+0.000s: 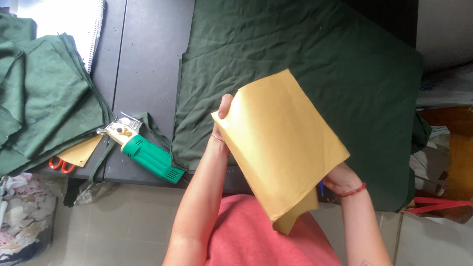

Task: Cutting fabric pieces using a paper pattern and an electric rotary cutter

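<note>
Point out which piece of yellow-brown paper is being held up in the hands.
The large yellow-brown sheet, held by the left hand and right hand. The smaller piece lies under the folded green fabric.

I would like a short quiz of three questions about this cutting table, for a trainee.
1. True or false: both hands hold the yellow paper.
2. Which tool lies left of the spread green cloth? A) iron B) green electric cutter C) stapler
3. What sticks out from under the folded cloth pile, near the table edge?

Key
1. True: the left hand and the right hand grip opposite edges.
2. B, the cutter.
3. Orange scissors.
</note>
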